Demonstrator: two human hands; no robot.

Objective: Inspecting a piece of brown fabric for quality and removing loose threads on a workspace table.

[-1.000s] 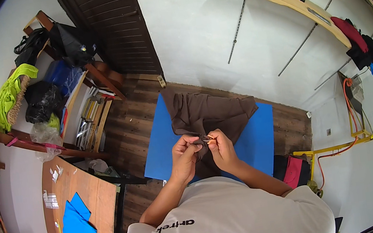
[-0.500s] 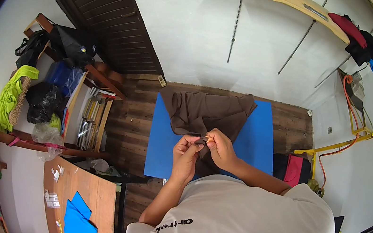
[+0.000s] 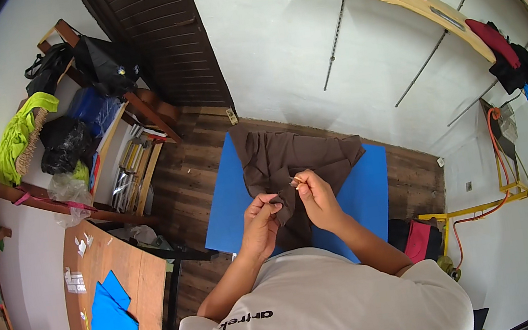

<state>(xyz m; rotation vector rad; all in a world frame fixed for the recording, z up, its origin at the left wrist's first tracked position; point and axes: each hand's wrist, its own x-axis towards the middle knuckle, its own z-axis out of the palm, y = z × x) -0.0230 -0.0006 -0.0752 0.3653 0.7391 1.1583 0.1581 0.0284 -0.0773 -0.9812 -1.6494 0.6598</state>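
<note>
A dark brown cloth (image 3: 299, 150) lies in loose folds over a blue tabletop (image 3: 224, 211), one part hanging toward my body. My left hand (image 3: 260, 226) is closed, pinching a gathered edge of this cloth between thumb and fingers. A little to the right and farther from me, my right hand (image 3: 321, 203) is raised over the cloth with thumb and fingers pressed together. Something small and pale shows at its fingertips, too small to name. The two hands are apart.
At left stands a wooden table (image 3: 148, 276) with blue fabric pieces (image 3: 113, 328) and paper scraps. Behind it, a shelf rack (image 3: 152, 116) holds bags and rolls. A yellow metal frame (image 3: 485, 205) with an orange hose stands at right. A dark door (image 3: 156, 45) is at the far left.
My right hand has moved away from the left one, up and to the right, with the small thing at its fingertips. My left hand keeps its pinch on the cloth.
</note>
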